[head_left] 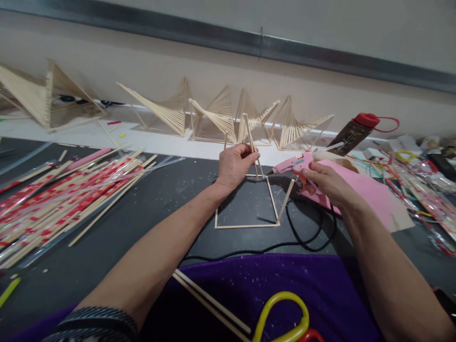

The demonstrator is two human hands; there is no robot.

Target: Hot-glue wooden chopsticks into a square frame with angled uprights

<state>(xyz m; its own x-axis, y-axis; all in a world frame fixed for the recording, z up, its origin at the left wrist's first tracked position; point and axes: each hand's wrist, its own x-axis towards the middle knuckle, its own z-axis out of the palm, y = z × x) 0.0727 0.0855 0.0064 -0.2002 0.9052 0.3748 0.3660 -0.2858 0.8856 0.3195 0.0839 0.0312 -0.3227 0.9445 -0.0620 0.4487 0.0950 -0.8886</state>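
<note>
A square frame of thin wooden sticks (245, 226) lies flat on the dark table. My left hand (233, 166) is closed, thumb and fingers pinching thin wooden sticks (248, 129) that lean upward by the frame's back right corner. My right hand (327, 183) is wrapped round a pink hot glue gun (290, 165), its nozzle at that same corner. From the front right corner a short stick (286, 200) rises at a slant. Another upright stick (225, 138) shows behind my left hand, its lower end hidden.
Finished stick models (164, 111) line the wall. Packaged sticks (81, 204) cover the left side. At right are a dark bottle (351, 135), pink sheet (363, 185) and more packets (427, 175). A black cord (249, 251) crosses in front; yellow-handled scissors (261, 316) lie on purple cloth (320, 280).
</note>
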